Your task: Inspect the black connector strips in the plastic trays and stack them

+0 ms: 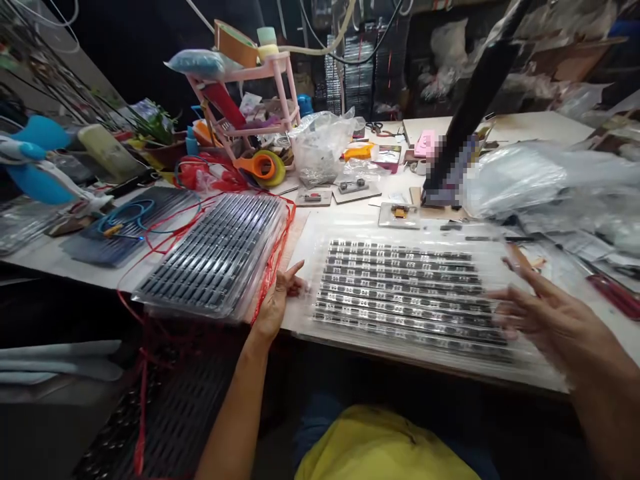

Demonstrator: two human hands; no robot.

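A clear plastic tray (320, 240) filled with several rows of small dark parts lies in front of me on the white table (540, 127). My left hand (278, 301) rests at the tray's left edge, fingers spread, between it and a stack of similar trays (215, 257) bound with red string. My right hand (543, 313) hovers blurred over the tray's right end, fingers apart, holding nothing.
A pink rack (250, 100) with tape rolls and clutter stands at the back left. Plastic bags (545, 180) pile up on the right. A dark slanted arm (475, 100) rises behind the tray. Small fixtures (353, 189) and a blue fan (35, 160) sit nearby.
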